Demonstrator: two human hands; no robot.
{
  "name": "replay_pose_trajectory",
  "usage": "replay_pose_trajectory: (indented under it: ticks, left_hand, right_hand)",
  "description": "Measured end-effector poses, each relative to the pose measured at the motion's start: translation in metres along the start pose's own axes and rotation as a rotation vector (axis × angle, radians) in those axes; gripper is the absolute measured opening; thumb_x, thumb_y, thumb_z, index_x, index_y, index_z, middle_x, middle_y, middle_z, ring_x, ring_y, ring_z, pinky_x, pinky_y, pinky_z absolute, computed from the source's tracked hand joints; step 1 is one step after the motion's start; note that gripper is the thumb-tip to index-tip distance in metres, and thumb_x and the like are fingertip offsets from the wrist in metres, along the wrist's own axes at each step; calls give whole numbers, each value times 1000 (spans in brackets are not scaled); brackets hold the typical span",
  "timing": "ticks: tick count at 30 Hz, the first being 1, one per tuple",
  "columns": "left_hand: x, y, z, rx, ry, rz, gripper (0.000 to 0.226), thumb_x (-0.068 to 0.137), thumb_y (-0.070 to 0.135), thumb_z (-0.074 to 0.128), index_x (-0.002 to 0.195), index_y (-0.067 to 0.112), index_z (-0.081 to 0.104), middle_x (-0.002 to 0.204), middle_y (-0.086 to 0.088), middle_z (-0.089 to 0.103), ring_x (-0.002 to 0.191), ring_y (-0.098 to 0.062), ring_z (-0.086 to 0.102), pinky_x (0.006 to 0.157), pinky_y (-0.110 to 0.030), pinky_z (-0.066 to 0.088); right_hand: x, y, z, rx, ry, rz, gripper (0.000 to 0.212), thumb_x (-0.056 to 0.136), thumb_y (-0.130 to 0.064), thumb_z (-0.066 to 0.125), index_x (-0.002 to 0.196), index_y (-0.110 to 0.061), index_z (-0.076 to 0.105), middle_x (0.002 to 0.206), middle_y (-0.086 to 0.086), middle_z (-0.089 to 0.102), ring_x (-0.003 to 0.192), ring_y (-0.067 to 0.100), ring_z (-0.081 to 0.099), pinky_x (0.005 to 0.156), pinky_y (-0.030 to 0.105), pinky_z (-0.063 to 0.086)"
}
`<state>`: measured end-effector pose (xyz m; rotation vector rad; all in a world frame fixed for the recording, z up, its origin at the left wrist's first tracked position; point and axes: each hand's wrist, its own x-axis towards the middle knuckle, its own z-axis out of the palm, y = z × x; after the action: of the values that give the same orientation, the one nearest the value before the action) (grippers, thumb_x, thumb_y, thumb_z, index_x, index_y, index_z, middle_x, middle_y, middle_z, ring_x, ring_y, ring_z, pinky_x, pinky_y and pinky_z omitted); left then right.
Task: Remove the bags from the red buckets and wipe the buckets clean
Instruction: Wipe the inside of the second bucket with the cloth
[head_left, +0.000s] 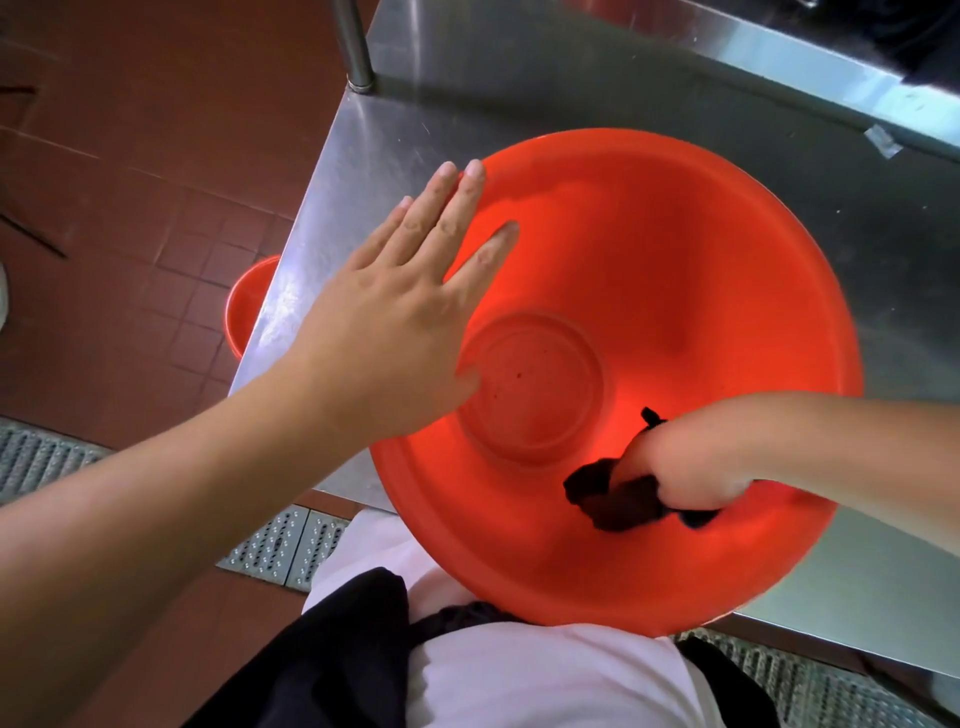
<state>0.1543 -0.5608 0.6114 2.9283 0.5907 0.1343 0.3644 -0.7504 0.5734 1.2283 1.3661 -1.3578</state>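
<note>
A large red bucket (675, 270) stands on the steel table, its near rim overhanging the table edge against my body. No bag is in it. My left hand (400, 306) lies flat and open over the bucket's left rim, fingers spread. Inside the bucket, on the near right wall, my right hand (685, 467) is closed on a dark cloth (613, 499) that presses against the red plastic. A second red bucket (247, 306) stands on the floor at the left, mostly hidden by the table.
The steel table (395, 130) has a raised back edge at the upper right and a round post (356, 47) at its far left corner. Red floor tiles (130, 171) lie to the left. A perforated metal drain grate (280, 540) runs along the floor near my feet.
</note>
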Motion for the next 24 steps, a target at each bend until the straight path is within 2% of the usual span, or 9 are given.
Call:
replay_pose_trajectory:
  ticks: [2,4,6,9,11,13,17,21,24]
  left_hand:
    - [1,1,-2,-16,-8,25,107,71,44,75,164,16,31,174,-20,6,162,-33,3,131,-46,10]
    - [1,2,-4,-27,-14,25,107,70,43,77,163,15,32,174,-20,7,162,-33,4,131,-47,11]
    - [1,2,-4,-16,-14,13,106,71,43,77,163,15,33,174,-20,8,162,-33,5,131,-48,13]
    - [0,2,-2,-13,0,12,102,73,46,73,163,15,35,174,-20,9,162,-33,6,131,-49,15]
    - [3,0,-2,-5,-5,20,100,74,48,69,162,16,35,174,-19,9,162,-33,5,131,-49,14]
    - [9,-6,-4,-11,-31,48,99,76,52,65,163,17,33,175,-17,8,162,-31,3,131,-47,12]
    - [38,-23,-6,40,-68,182,95,83,56,57,166,21,26,175,-15,3,163,-29,1,131,-43,9]
    - [73,-32,-11,73,-130,336,95,87,53,61,167,25,18,176,-10,-1,163,-26,-2,131,-40,5]
    - [95,-33,-13,82,-168,438,95,87,50,62,167,28,15,177,-6,-4,163,-23,-4,131,-40,7]
  right_hand:
    - [17,-9,-8,-82,-82,-6,59,97,-14,60,151,-27,42,134,-5,57,110,23,61,97,31,45]
    - [45,-17,-16,-165,-133,-2,53,98,-16,58,149,-16,45,146,5,54,121,30,60,106,45,46]
    - [66,-20,-20,-146,-91,11,38,103,-26,51,136,-9,57,133,10,64,109,29,65,100,45,51]
    - [82,-21,-25,37,36,100,24,104,-36,48,107,-18,65,119,11,70,105,26,67,84,36,54]
    - [92,-24,-25,124,122,178,19,99,-27,59,114,-20,69,128,11,67,119,26,63,79,27,44]
    - [101,-24,-26,194,119,191,30,98,-22,61,126,-15,68,131,12,65,122,27,61,83,29,41]
    - [98,-30,-28,256,45,37,42,105,-40,44,141,-21,51,122,11,66,78,22,58,68,26,37]
    - [103,-44,-29,273,148,21,28,106,-45,42,90,-26,54,70,0,53,34,4,49,39,18,35]
    - [98,-55,-31,267,173,-14,26,105,-36,44,126,-23,52,67,2,47,32,15,50,22,15,25]
